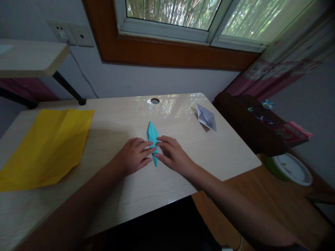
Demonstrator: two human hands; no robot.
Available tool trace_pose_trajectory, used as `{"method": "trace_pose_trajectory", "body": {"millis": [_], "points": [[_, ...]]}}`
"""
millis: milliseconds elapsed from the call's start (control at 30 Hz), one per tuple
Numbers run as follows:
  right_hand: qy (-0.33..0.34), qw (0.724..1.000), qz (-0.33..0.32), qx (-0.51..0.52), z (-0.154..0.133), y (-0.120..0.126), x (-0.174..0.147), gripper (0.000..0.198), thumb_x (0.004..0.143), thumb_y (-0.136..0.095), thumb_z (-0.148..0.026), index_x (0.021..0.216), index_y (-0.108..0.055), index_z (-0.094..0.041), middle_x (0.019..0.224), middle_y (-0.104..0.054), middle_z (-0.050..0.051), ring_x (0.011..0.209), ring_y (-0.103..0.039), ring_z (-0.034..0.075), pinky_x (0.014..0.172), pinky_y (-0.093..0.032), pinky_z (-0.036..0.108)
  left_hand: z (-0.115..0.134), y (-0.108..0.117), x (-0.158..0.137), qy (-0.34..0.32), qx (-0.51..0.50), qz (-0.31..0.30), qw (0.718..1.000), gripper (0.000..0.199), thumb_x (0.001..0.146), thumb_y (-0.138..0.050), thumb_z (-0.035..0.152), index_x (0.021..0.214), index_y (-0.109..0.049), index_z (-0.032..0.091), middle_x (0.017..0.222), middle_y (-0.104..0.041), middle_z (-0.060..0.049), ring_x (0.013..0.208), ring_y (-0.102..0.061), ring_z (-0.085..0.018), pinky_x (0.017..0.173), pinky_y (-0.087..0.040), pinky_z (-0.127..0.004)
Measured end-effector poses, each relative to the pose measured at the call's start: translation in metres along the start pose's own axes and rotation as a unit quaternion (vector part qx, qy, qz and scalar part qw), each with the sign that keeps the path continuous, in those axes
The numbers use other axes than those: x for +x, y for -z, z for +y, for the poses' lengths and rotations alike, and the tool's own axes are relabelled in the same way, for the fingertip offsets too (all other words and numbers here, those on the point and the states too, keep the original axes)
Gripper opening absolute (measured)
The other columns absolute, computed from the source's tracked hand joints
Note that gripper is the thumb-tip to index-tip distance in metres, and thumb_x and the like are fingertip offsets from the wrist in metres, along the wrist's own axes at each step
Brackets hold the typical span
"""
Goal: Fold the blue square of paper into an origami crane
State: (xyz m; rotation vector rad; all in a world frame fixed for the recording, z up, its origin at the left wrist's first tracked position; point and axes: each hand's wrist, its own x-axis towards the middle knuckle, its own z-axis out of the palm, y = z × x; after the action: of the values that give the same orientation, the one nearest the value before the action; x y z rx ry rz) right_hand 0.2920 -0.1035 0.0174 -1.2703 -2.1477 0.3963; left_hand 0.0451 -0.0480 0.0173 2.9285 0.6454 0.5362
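A narrow, folded piece of turquoise paper [152, 131] lies on the desk [125, 115], pointed at both its far and near ends. From the left, my left hand [134, 155] reaches in with fingers apart, and its fingertips rest on the paper's middle. Opposite it, my right hand [174, 151] has its fingers stretched out and spread, the tips touching the paper's right edge. Part of the paper's middle is hidden under the fingertips. Neither hand is wrapped round it.
A large yellow sheet [52, 146] lies at the left. A white folded paper boat [206, 118] sits near the right edge. A raised shelf [34, 59] on black legs stands at the back left. Beyond the desk are a dark wooden cabinet [235, 108] and a round bin [291, 169].
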Motion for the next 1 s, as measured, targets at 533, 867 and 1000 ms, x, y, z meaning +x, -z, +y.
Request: {"method": "trace_pose_trajectory", "body": {"millis": [533, 867, 1000], "points": [[-0.045, 0.999, -0.014, -0.021, -0.006, -0.011, 0.0, 0.061, 0.08, -0.083, -0.049, 0.132, -0.06, -0.026, 0.137, -0.061, 0.013, 0.132, -0.054, 0.032, 0.11, -0.046, 0.054, -0.002, -0.002, -0.001, 0.015, 0.021, -0.003, 1.0, 0.041, 0.103, -0.054, 0.037, 0.139, -0.062, 0.019, 0.139, -0.066, -0.009, 0.119, -0.054, -0.031, 0.102, -0.047, -0.049], [-0.034, 0.999, 0.009, -0.017, -0.007, -0.011, -0.002, 0.054, 0.079, -0.085, -0.044, 0.124, -0.064, -0.023, 0.136, -0.064, 0.012, 0.134, -0.055, 0.031, 0.114, -0.046, 0.052, -0.002, 0.001, 0.0, 0.059, 0.024, 0.013, 0.998, 0.047, 0.101, -0.056, 0.036, 0.145, -0.058, 0.02, 0.148, -0.06, -0.009, 0.14, -0.046, -0.036, 0.11, -0.044, -0.055], [-0.026, 0.999, 0.002, -0.032, -0.008, -0.011, -0.004, 0.052, 0.084, -0.081, -0.045, 0.128, -0.065, -0.023, 0.137, -0.065, 0.011, 0.137, -0.053, 0.031, 0.117, -0.044, 0.053, -0.003, 0.0, 0.0, 0.072, 0.022, 0.025, 0.997, 0.047, 0.101, -0.057, 0.034, 0.146, -0.058, 0.022, 0.148, -0.06, -0.009, 0.139, -0.048, -0.035, 0.11, -0.044, -0.056]]}}
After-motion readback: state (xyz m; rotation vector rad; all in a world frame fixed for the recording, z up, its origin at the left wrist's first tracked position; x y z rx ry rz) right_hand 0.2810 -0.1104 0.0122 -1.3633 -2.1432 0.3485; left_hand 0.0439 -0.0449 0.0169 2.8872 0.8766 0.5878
